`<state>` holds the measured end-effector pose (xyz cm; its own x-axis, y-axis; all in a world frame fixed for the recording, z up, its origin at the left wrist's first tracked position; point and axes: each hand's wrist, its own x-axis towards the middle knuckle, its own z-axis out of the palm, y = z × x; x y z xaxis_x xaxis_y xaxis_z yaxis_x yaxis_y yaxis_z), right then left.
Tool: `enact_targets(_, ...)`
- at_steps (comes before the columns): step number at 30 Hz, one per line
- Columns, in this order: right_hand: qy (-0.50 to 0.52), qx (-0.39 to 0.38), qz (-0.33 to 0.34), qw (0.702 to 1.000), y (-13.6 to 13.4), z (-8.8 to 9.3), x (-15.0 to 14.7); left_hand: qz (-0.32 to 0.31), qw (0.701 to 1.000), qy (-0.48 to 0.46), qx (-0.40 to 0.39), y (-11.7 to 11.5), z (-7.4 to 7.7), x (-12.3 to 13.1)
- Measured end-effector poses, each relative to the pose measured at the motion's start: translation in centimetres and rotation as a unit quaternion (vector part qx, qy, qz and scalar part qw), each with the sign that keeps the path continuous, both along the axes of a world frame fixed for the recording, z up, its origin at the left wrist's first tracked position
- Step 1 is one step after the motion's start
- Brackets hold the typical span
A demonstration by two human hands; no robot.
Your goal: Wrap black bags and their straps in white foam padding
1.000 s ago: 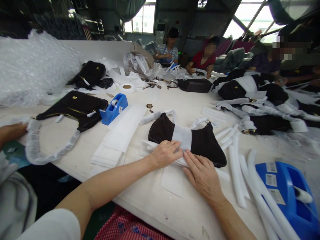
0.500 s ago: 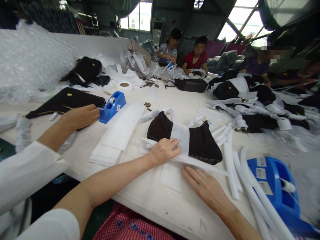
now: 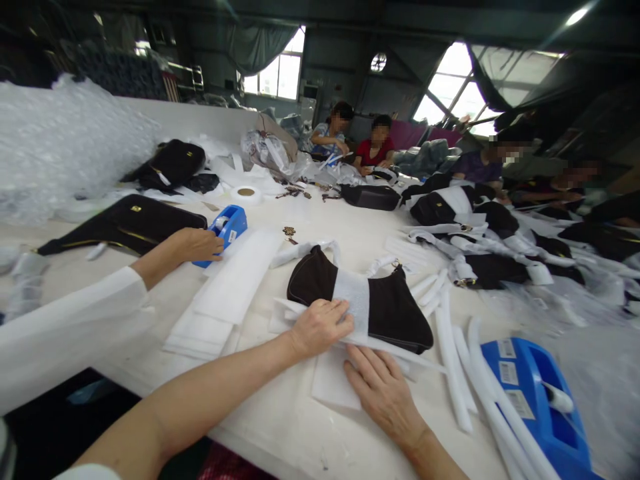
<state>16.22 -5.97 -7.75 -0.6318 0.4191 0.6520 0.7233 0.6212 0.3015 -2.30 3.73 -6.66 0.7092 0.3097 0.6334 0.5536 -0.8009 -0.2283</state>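
A dark brown handbag (image 3: 395, 310) lies on the white table (image 3: 280, 420) with a white foam band (image 3: 353, 297) wrapped round its middle. My left hand (image 3: 317, 327) rests on the bag's near edge, fingers curled down onto the foam band. My right hand (image 3: 383, 390) lies flat on a white foam sheet (image 3: 330, 387) just in front of the bag, fingers stretched toward it. The bag's handles (image 3: 305, 250) are wrapped in white foam.
A co-worker's hand (image 3: 197, 243) in a white sleeve touches a blue tape dispenser (image 3: 225, 230) at left, beside a black bag (image 3: 125, 223). Another blue dispenser (image 3: 530, 400) sits at right among foam tubes (image 3: 450, 347). A foam sheet stack (image 3: 225, 293), bubble wrap (image 3: 65, 147), more bags and seated people lie beyond.
My right hand slid off the bag toward me onto the foam sheet. The co-worker's arm came in from the left and reached the blue dispenser. The camera tilted up.
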Motion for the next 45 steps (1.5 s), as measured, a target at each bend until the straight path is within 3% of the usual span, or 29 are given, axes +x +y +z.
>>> enact_targets(6,0.018,0.038,0.001,0.999,-0.1,-0.1,-0.1,0.001,1.000,0.001,-0.010,-0.1,0.1,0.0)
enact_targets(10,0.023,0.012,-0.032,0.999,1.2,0.5,-0.1,0.008,1.000,-0.005,-0.013,-0.1,0.0,0.2)
enact_targets(23,0.091,-0.020,0.018,0.995,2.0,-0.5,0.6,-0.008,0.998,-0.008,-0.069,-0.1,0.7,-0.1)
enact_targets(31,0.163,-0.066,0.019,0.984,1.9,-0.9,0.3,-0.135,0.983,0.012,-0.125,0.0,1.0,-2.5)
enact_targets(35,0.156,-0.076,0.025,0.984,1.8,-1.0,0.5,-0.159,0.975,0.058,-0.146,-0.4,1.7,-3.8)
enact_targets(39,0.154,-0.082,0.024,0.984,2.0,-1.2,0.8,-0.145,0.976,0.068,-0.148,-1.3,1.6,-4.0)
enact_targets(45,0.171,-0.093,0.010,0.981,1.9,-1.5,0.8,-0.084,0.990,-0.015,-0.114,-1.8,0.2,-2.8)
